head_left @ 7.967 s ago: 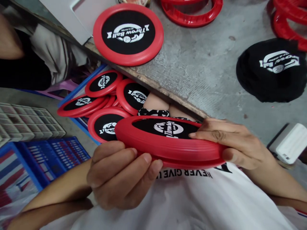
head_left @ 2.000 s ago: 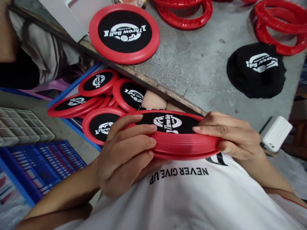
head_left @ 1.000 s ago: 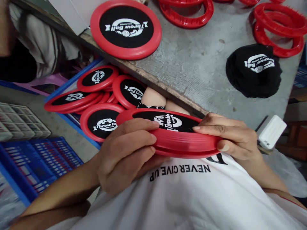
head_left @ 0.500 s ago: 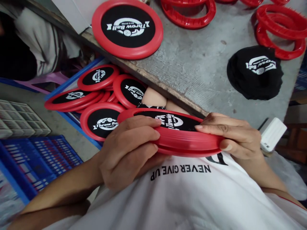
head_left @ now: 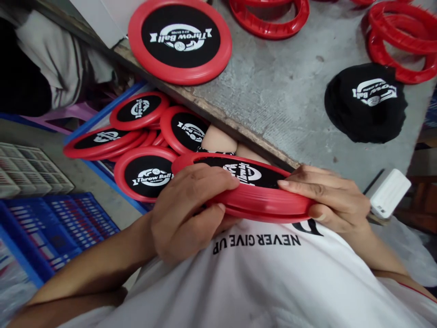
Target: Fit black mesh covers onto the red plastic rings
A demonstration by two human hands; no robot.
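Note:
I hold a red disc (head_left: 262, 200) with a black fabric centre and white "Throw Ball" logo against my chest, seen almost edge-on. My left hand (head_left: 187, 209) wraps over its left rim, fingers on top and pressed onto the fabric. My right hand (head_left: 327, 198) grips the right rim, fingers on top, thumb under the edge. A finished disc (head_left: 180, 41) lies on the grey table at the upper left. A loose black fabric piece (head_left: 367, 102) with the same logo lies on the table at the right.
Several finished discs (head_left: 143, 136) are piled in a blue crate below the table's edge (head_left: 218, 119). Empty red rings (head_left: 269, 20) (head_left: 403, 38) lie at the table's far side. A white box (head_left: 389, 193) sits by my right wrist. A blue crate (head_left: 58, 228) and another person's clothing (head_left: 51, 59) are at the left.
My left hand has shifted from under the disc's front rim to on top of it, fingers sliding further over the fabric. The right hand keeps its grip.

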